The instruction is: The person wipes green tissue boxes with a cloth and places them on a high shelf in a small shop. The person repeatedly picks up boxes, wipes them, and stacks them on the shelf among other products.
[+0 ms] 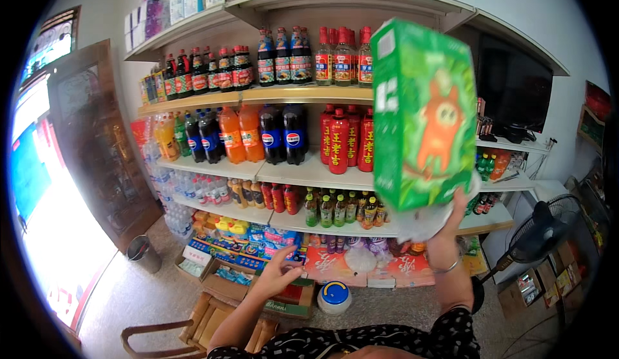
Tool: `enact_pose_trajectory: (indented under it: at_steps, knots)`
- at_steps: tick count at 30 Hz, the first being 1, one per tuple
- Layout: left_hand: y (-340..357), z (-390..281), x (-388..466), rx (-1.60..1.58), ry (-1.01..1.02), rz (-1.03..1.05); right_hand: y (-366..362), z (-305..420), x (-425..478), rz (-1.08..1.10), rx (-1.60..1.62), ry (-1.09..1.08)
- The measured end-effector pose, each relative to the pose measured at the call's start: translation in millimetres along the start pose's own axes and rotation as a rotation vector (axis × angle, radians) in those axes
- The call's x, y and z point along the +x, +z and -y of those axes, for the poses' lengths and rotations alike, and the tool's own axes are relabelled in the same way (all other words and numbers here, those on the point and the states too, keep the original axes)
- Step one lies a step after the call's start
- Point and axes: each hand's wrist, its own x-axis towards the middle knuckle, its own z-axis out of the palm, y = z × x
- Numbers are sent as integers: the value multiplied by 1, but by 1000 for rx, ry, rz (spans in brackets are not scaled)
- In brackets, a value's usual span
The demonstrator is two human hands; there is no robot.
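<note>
My right hand (452, 219) is raised at the right, shut on the lower end of a large green carton (425, 117) printed with an orange cartoon animal. A crumpled whitish plastic or cloth (420, 223) lies between the carton's base and the palm. The carton covers part of the shelves behind it. My left hand (283, 269) hangs low near the middle with its fingers apart and nothing in it, above a cardboard box (292, 296) on the floor. Red bottles (338, 141) stand on the middle shelf left of the carton.
Shelves (309, 177) hold sauce, vinegar and soft drink bottles. On the floor are a blue-lidded tub (334, 297), open boxes (225, 284), a bin (144, 254) and a wooden chair (208, 320). A fan (539, 233) stands at the right, below a black television (515, 83). A wooden door (96, 141) stands at the left.
</note>
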Motion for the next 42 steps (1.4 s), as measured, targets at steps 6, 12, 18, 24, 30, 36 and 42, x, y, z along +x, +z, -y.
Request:
enact_pose_trajectory:
  at_steps: [6, 12, 18, 24, 30, 36, 42]
  knots:
    - [-85, 87, -2, -219, -279, -179, 65, 57, 99, -2, 9, -305]
    - [-124, 134, 37, -360, -411, -399, 119, 79, 220, 55, 6, -532]
    - [-125, 157, 64, -433, -411, -498, 197, 84, 361, -37, -18, -663]
    - [-102, 156, 77, -528, -375, -650, 281, 98, 519, 99, -90, -691]
    - [-128, 213, 38, -572, -448, -705, 266, 43, 529, 147, -99, -590]
    - [-105, 170, 104, -582, -479, -676, 206, 71, 480, 279, -145, -592]
    - [-75, 201, 159, -539, -501, -189, 122, 55, 287, 233, -427, -466]
